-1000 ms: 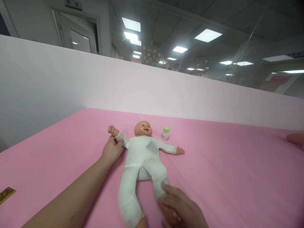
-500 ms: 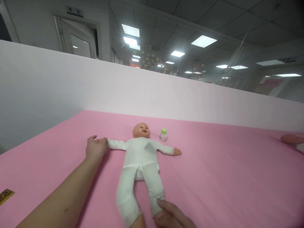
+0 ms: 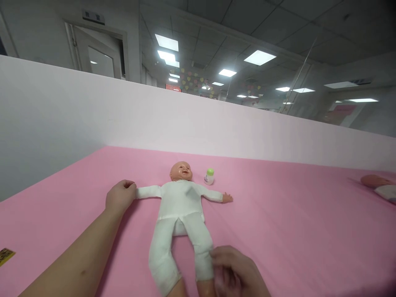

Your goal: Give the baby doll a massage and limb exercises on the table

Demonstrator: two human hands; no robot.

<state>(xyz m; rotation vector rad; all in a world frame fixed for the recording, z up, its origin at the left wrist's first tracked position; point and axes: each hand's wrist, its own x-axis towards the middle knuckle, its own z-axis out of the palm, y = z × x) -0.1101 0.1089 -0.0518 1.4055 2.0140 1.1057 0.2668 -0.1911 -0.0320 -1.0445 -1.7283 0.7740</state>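
A baby doll (image 3: 181,200) in white clothes lies face up on a pink surface (image 3: 278,222), arms spread and legs toward me. My left hand (image 3: 120,195) is closed round the end of the doll's arm on the left, covering its hand. Beside the lower leg on the right, my right hand (image 3: 236,270) is blurred, its fingers curled near the knee and shin; whether they touch the leg is unclear. Next to the doll's head stands a small bottle (image 3: 209,177) with a green cap.
Behind the pink surface runs a low white wall (image 3: 185,119). Part of another doll (image 3: 375,181) lies at the far right. A yellow and black sticker (image 3: 6,255) is at the left edge.
My right hand has risen from the doll's lower leg to beside the shin, its fingers more curled. My left hand remains at the doll's arm. The view has shifted slightly.
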